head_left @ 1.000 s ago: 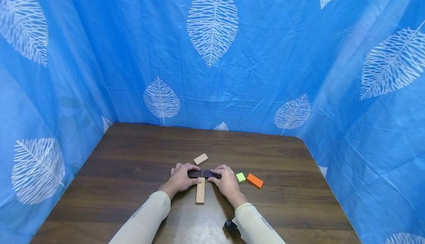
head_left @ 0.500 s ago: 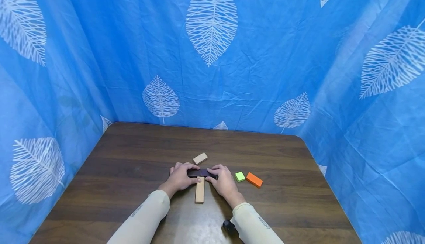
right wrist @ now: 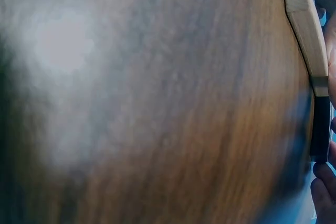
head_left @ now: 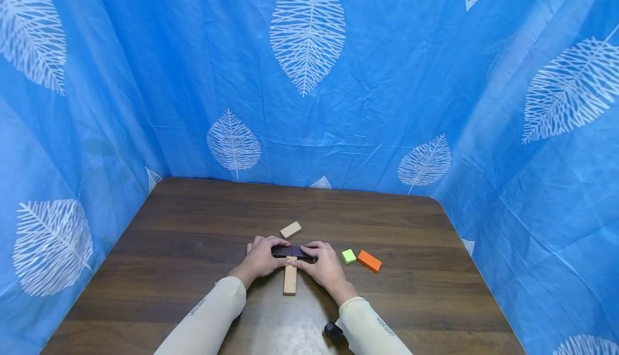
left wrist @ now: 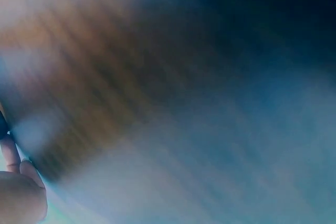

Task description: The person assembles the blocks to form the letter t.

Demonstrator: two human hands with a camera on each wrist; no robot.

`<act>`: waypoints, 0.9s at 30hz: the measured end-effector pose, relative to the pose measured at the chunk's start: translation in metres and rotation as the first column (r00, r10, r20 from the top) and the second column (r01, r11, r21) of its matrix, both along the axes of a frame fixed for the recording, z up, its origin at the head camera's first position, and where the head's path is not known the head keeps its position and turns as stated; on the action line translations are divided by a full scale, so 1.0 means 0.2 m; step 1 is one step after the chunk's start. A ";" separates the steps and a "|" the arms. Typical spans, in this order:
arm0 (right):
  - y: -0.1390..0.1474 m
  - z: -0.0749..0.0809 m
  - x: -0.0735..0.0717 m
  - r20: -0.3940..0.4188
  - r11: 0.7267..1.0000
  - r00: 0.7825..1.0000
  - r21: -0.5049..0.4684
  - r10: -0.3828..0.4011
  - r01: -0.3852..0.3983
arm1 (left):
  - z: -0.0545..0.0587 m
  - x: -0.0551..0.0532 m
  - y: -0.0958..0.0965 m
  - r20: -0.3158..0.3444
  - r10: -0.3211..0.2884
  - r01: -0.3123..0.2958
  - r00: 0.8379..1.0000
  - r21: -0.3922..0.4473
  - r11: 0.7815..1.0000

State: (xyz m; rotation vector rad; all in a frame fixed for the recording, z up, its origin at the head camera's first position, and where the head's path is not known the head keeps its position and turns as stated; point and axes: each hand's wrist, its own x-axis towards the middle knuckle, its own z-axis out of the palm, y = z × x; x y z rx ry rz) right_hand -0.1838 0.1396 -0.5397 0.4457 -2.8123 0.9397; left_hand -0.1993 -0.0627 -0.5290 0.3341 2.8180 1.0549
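Two dark blocks lie end to end in a row in the head view. My left hand (head_left: 260, 259) grips the left dark block (head_left: 281, 251), its thumb reaching the far end of a light wooden block (head_left: 289, 282) that points back toward me. Fingers of my right hand (head_left: 327, 265) rest at the right dark block (head_left: 297, 251), and its thumb touches the wooden block's far right side. In the right wrist view the wooden block (right wrist: 308, 32) meets a dark block (right wrist: 320, 129) at the frame's edge. The left wrist view is mostly blurred, with part of a hand (left wrist: 22, 195) at lower left.
A shorter wooden block (head_left: 290, 230) lies beyond the hands. To the right are a small green block (head_left: 348, 256) and an orange block (head_left: 369, 261). A brown table (head_left: 203, 210) bears everything, and a blue leaf-patterned curtain (head_left: 377, 102) surrounds it.
The right dark block has slid left until the gap to the left one closed. My right thumb has moved left onto the wooden block's side. The left hand has stayed nearly still.
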 end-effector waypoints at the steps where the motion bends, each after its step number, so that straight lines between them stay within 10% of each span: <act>1: 0.00 0.00 0.00 0.004 1.000 1.000 -0.006 -0.003 0.003 | 0.00 0.00 0.00 -0.001 -0.001 0.001 1.000 0.000 1.000; 27: 0.00 -0.01 -0.01 0.089 0.997 0.996 -0.070 -0.011 0.018 | 0.03 -0.01 0.00 0.059 -0.014 0.013 0.998 0.026 1.000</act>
